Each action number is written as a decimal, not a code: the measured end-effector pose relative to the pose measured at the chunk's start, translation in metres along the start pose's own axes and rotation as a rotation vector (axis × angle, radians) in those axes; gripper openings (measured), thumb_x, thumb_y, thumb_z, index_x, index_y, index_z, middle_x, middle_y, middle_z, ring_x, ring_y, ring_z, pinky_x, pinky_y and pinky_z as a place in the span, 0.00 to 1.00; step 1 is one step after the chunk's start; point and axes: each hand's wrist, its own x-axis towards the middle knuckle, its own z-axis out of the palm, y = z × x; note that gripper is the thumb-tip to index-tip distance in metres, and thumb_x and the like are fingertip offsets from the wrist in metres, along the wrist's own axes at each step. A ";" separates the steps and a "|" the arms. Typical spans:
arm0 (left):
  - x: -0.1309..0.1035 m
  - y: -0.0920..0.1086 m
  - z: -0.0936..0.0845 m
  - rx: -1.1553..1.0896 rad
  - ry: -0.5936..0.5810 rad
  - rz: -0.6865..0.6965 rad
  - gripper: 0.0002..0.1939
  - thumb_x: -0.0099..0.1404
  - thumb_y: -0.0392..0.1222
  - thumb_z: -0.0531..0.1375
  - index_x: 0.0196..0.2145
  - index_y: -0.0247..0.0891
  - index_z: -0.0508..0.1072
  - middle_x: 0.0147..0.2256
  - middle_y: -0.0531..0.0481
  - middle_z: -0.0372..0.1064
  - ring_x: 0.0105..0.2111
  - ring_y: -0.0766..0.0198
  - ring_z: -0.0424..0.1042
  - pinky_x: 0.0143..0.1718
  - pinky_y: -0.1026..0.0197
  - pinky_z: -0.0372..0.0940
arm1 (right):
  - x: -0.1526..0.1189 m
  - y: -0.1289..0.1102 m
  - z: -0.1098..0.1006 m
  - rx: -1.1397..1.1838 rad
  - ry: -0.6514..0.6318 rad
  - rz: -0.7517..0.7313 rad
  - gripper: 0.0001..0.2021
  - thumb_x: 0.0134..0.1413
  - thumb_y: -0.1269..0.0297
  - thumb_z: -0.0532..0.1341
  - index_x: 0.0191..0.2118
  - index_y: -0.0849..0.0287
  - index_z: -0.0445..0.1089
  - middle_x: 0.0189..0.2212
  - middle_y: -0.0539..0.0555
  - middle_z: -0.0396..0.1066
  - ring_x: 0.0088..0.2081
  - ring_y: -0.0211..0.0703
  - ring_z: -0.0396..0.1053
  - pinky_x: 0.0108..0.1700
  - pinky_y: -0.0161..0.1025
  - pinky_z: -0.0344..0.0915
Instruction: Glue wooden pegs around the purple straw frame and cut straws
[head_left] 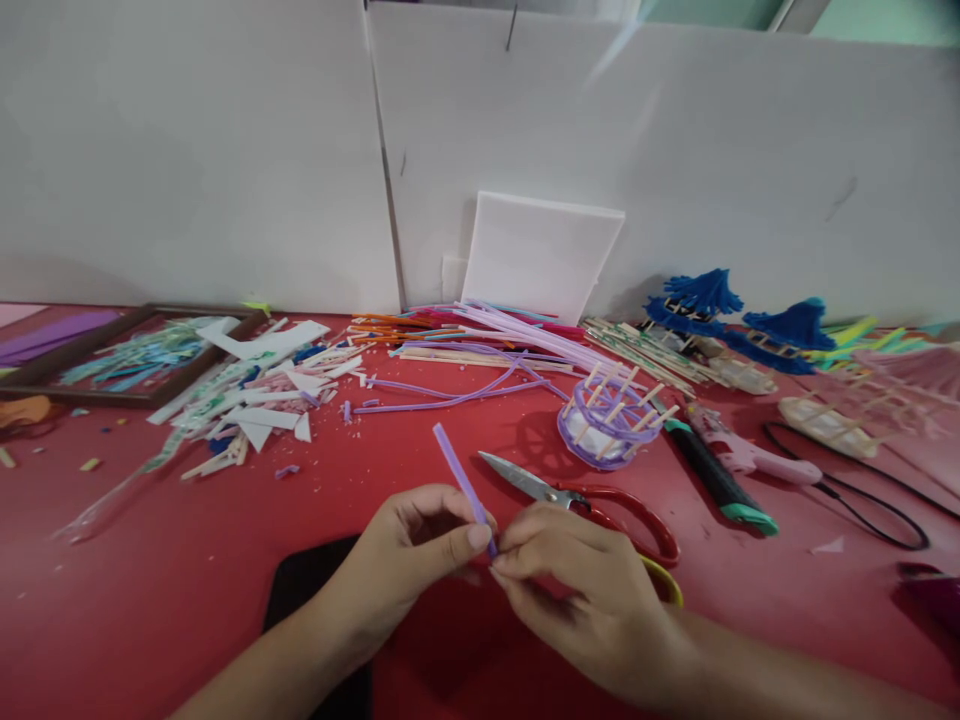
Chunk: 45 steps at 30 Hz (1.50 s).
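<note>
Between thumb and fingers, my left hand (pixel 424 545) pinches a short purple pipe cleaner piece (pixel 459 472), which points up and to the left. At its lower end the fingertips of my right hand (pixel 574 580) are closed together. Just beyond my right hand lie scissors (pixel 536 484) with red handles, blades pointing left. A yellow loop (pixel 664 580) shows partly behind that hand. Farther back stands a small round frame (pixel 604 425) of wooden sticks wound with purple pipe cleaner. Under my left wrist is a dark flat object (pixel 311 575), partly covered.
Long purple pipe cleaners (pixel 525 335) and wooden sticks lie at the back. Paper scraps (pixel 274 395) and a brown frame (pixel 112 398) are left. At right are a green-black-handled tool (pixel 720 475), a pink glue gun (pixel 757 455) with its cord, and blue-roofed models (pixel 787 325).
</note>
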 end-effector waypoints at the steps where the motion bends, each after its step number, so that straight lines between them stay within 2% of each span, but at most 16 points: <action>1: 0.000 0.001 0.000 0.001 -0.008 0.010 0.09 0.52 0.42 0.70 0.25 0.35 0.76 0.24 0.54 0.71 0.26 0.70 0.68 0.28 0.69 0.65 | 0.000 0.000 0.000 0.009 -0.017 0.001 0.09 0.53 0.79 0.59 0.36 0.59 0.71 0.29 0.54 0.74 0.31 0.37 0.72 0.34 0.32 0.71; 5: 0.001 0.003 0.001 -0.051 -0.035 -0.035 0.09 0.51 0.41 0.71 0.25 0.35 0.75 0.23 0.55 0.70 0.24 0.71 0.67 0.29 0.69 0.64 | 0.001 0.000 -0.002 0.020 -0.081 -0.006 0.09 0.55 0.78 0.60 0.39 0.61 0.72 0.30 0.55 0.75 0.32 0.37 0.72 0.36 0.31 0.71; 9: 0.001 0.002 0.000 -0.097 -0.032 -0.098 0.11 0.50 0.40 0.71 0.25 0.34 0.73 0.24 0.55 0.70 0.25 0.72 0.67 0.30 0.68 0.65 | 0.000 0.001 -0.004 -0.023 -0.101 -0.036 0.06 0.57 0.73 0.61 0.40 0.61 0.73 0.30 0.54 0.76 0.33 0.37 0.72 0.37 0.31 0.71; 16: 0.002 -0.002 0.000 -0.074 -0.055 -0.074 0.13 0.52 0.42 0.70 0.28 0.35 0.71 0.23 0.56 0.68 0.24 0.71 0.68 0.29 0.68 0.64 | -0.005 0.003 -0.006 -0.191 -0.121 -0.131 0.09 0.63 0.70 0.55 0.40 0.61 0.73 0.31 0.53 0.77 0.33 0.37 0.73 0.39 0.33 0.72; 23: 0.002 -0.001 0.000 -0.070 -0.062 -0.094 0.13 0.50 0.43 0.71 0.26 0.34 0.73 0.23 0.56 0.70 0.24 0.71 0.68 0.29 0.67 0.64 | -0.006 0.000 -0.007 -0.253 -0.240 -0.191 0.11 0.64 0.74 0.51 0.41 0.64 0.71 0.31 0.56 0.75 0.32 0.39 0.70 0.35 0.36 0.70; 27: 0.002 0.002 0.004 0.038 0.024 -0.038 0.12 0.48 0.41 0.72 0.26 0.33 0.75 0.24 0.54 0.72 0.25 0.70 0.68 0.31 0.67 0.63 | -0.007 0.001 -0.006 -0.243 -0.254 -0.195 0.11 0.64 0.74 0.51 0.41 0.64 0.71 0.31 0.55 0.75 0.31 0.39 0.70 0.34 0.36 0.69; 30: 0.000 0.004 0.008 0.034 0.087 0.036 0.14 0.46 0.37 0.73 0.25 0.35 0.71 0.23 0.57 0.72 0.24 0.71 0.69 0.29 0.68 0.63 | -0.008 0.004 -0.004 -0.235 -0.215 -0.217 0.10 0.63 0.74 0.52 0.40 0.64 0.71 0.30 0.55 0.75 0.31 0.39 0.70 0.34 0.36 0.69; 33: -0.001 0.002 0.009 0.056 0.071 0.099 0.14 0.47 0.35 0.72 0.23 0.36 0.69 0.24 0.56 0.72 0.25 0.70 0.69 0.29 0.69 0.63 | -0.008 0.004 -0.004 -0.234 -0.221 -0.219 0.09 0.63 0.75 0.53 0.39 0.64 0.71 0.30 0.55 0.75 0.31 0.39 0.69 0.34 0.36 0.69; 35: -0.002 0.001 0.009 0.134 0.044 0.140 0.10 0.50 0.36 0.70 0.23 0.35 0.72 0.25 0.54 0.73 0.26 0.69 0.70 0.30 0.67 0.65 | -0.008 0.003 -0.005 -0.250 -0.245 -0.219 0.11 0.64 0.74 0.51 0.40 0.64 0.71 0.30 0.55 0.75 0.31 0.39 0.69 0.34 0.35 0.69; 38: -0.003 0.000 0.007 0.262 0.019 0.186 0.03 0.53 0.37 0.68 0.27 0.36 0.78 0.27 0.49 0.75 0.29 0.65 0.72 0.33 0.64 0.67 | -0.010 0.002 -0.006 -0.280 -0.281 -0.239 0.12 0.64 0.74 0.49 0.40 0.64 0.70 0.31 0.55 0.75 0.31 0.39 0.69 0.34 0.36 0.69; 40: -0.003 0.001 0.007 0.319 0.025 0.195 0.04 0.54 0.37 0.67 0.30 0.37 0.80 0.29 0.48 0.77 0.30 0.63 0.73 0.34 0.62 0.68 | -0.012 0.003 -0.005 -0.275 -0.296 -0.241 0.13 0.65 0.74 0.48 0.41 0.64 0.70 0.31 0.55 0.74 0.32 0.39 0.69 0.35 0.36 0.69; 42: -0.003 0.001 0.007 0.348 0.052 0.208 0.04 0.54 0.37 0.67 0.30 0.38 0.80 0.30 0.47 0.77 0.31 0.62 0.73 0.34 0.63 0.68 | -0.013 0.004 -0.002 -0.240 -0.288 -0.204 0.13 0.65 0.73 0.48 0.41 0.64 0.70 0.32 0.55 0.75 0.33 0.39 0.69 0.36 0.35 0.69; 45: -0.002 0.001 0.008 0.339 0.112 0.244 0.05 0.53 0.37 0.67 0.31 0.38 0.81 0.30 0.48 0.76 0.30 0.63 0.73 0.32 0.64 0.68 | -0.008 0.004 -0.004 -0.170 -0.268 -0.049 0.10 0.64 0.72 0.52 0.41 0.61 0.71 0.34 0.54 0.75 0.34 0.38 0.71 0.38 0.34 0.69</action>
